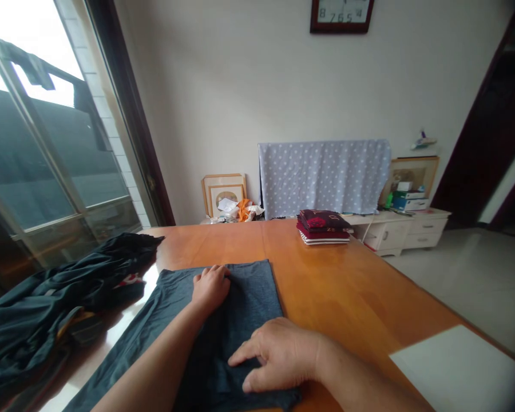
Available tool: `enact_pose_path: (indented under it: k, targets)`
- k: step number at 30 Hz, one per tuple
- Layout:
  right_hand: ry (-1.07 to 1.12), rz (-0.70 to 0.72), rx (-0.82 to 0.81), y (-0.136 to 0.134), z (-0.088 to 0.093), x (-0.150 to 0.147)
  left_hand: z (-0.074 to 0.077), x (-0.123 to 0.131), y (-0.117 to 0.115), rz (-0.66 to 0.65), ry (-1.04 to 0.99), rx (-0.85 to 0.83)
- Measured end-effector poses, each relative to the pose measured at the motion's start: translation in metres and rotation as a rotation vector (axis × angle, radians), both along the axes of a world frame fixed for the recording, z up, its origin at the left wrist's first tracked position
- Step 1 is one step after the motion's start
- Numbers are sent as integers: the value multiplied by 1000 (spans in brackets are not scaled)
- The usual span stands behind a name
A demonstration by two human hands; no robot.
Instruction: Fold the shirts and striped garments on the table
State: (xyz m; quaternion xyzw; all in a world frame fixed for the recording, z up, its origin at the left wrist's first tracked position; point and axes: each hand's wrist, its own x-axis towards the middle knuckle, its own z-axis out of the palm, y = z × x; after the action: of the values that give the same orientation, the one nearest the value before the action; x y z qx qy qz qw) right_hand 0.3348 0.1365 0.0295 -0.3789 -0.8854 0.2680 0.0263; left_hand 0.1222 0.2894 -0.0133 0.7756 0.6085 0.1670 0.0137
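Observation:
A dark blue-grey garment (251, 303) lies spread on the wooden table in front of me, with part of it folded over and creases along its left side. Near its far edge, my left hand (212, 286) rests palm down on the fabric, fingers slightly bent and not gripping. My right hand (281, 352) lies over the garment's near right part, index finger stretched forward and thumb apart. Nothing shows in its grasp. Whether the garment is a shirt or trousers I cannot tell.
A heap of dark clothes (64, 297) covers the table's left side. Folded clothes (324, 228) are stacked at the far edge of the wooden table (326, 286). A white sheet (463, 366) lies at the right. Beyond stand a low white cabinet (424, 229) and a dotted cloth (321, 177).

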Motion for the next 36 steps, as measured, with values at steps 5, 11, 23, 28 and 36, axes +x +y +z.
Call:
enact_pose_path:
  k: [5,11,23,28,36]
  targets:
    - [29,-26,29,-3,0,-4,-8,-7,2,-121,-9,14]
    - [9,-11,25,-4,0,-6,-16,-11,6,-142,7,-61]
    - [-1,28,70,-8,1,-7,-9,-19,2,-169,47,-113]
    - [17,45,63,-12,2,-10,-8,-18,1,-166,84,-109]
    - [27,57,75,-19,7,-13,0,-14,-4,-165,127,-121]
